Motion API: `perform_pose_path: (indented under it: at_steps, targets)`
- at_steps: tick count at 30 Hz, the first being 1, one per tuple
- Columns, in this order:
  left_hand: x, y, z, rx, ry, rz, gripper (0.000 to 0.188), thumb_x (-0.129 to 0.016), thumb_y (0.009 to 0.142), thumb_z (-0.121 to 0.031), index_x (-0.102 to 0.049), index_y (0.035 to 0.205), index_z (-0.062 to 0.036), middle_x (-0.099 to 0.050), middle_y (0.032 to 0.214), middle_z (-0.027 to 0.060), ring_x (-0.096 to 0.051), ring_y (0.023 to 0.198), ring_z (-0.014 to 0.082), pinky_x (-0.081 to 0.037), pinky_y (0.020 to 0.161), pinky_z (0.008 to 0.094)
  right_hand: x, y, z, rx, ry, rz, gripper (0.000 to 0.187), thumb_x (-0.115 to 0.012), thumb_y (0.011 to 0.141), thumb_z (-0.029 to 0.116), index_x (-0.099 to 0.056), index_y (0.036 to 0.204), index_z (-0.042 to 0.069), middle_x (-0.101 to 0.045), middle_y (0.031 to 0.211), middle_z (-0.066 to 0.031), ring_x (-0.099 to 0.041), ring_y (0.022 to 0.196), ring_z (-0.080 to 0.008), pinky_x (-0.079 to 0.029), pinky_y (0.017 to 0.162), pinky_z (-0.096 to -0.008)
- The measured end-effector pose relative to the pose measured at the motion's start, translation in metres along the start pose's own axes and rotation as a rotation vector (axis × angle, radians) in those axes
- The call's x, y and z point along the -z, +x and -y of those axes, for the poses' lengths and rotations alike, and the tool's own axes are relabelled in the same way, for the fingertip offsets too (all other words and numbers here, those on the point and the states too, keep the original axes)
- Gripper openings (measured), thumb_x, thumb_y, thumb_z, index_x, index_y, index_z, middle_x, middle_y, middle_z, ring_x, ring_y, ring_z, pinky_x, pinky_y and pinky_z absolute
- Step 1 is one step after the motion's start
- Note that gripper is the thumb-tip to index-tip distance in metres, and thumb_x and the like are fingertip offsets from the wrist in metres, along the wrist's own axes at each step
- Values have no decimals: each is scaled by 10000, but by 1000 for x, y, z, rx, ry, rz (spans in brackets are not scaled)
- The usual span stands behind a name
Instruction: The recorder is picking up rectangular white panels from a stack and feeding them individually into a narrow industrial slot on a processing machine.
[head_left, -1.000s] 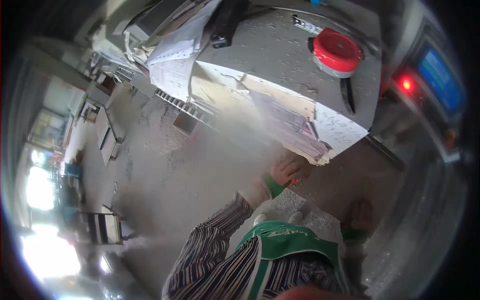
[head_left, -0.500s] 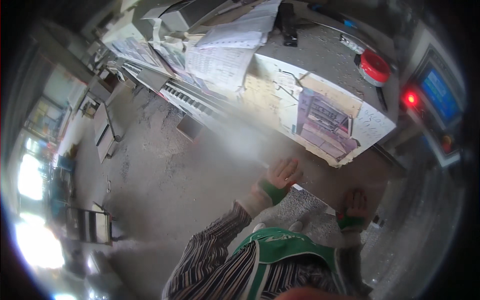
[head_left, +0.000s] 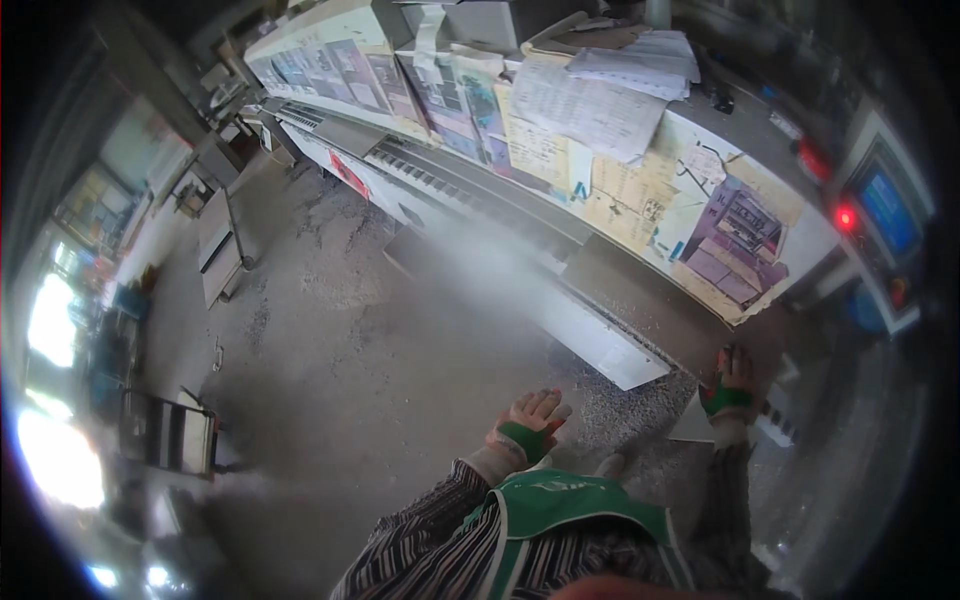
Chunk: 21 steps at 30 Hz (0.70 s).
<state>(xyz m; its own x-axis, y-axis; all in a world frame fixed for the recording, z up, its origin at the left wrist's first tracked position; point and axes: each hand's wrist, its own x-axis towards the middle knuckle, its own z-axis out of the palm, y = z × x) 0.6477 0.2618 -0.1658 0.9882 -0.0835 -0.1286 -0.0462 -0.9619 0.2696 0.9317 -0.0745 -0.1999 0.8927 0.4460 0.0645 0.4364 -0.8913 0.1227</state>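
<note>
My left hand (head_left: 530, 425), in a green fingerless glove or palm band, hangs over the floor in front of the long machine. Its fingers are stretched and slightly apart, and nothing is in them. Further right, my right hand (head_left: 730, 385), with a similar green band, lies flat with fingers forward at the end of a brownish-grey surface (head_left: 645, 290) on the machine. Contact there is hard to make out. Between the two hands, a long pale board-like strip (head_left: 610, 345) runs along the machine's front edge, its near end apart from my left hand.
Papers (head_left: 600, 95) and pictures cover the machine's upper side. At the right stand a control panel with a blue screen (head_left: 885, 205) and a lit red lamp (head_left: 845, 217). A trolley (head_left: 220, 250) and a chair-like frame (head_left: 170, 435) stand left. Debris dots the floor (head_left: 330, 300).
My left hand has come back from the machine's edge, toward my body. My right hand still lies flat near the machine's end. The view has shifted, showing more of the machine's length.
</note>
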Motion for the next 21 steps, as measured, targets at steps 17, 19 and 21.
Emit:
perform_pose_path:
  at_steps: [17, 19, 21]
  targets:
    - [-20, 18, -42, -471, -105, 5, 617, -720, 850, -262, -523, 1412, -102, -514, 1472, 243, -474, 1374, 435, -395, 1125, 555, 89, -86, 70, -37, 382, -321, 587, -670, 903, 362, -520, 1403, 95, -491, 1496, -158, -493, 1376, -345, -421, 1129, -484]
    - [-22, 35, -72, -530, -121, 49, 622, -719, 855, -256, -519, 1421, -94, -506, 1481, 245, -476, 1372, 443, -395, 1124, 558, 114, -139, 26, -129, 456, -379, 582, -658, 918, 381, -530, 1399, 80, -511, 1476, -178, -512, 1360, -353, -433, 1120, -488]
    - [-23, 50, -106, -588, -129, 98, 626, -718, 861, -251, -516, 1430, -86, -497, 1491, 247, -477, 1371, 451, -394, 1124, 561, 118, -198, -26, -224, 413, -543, 563, -621, 967, 402, -550, 1396, 44, -572, 1407, -214, -570, 1303, -364, -469, 1087, -489]
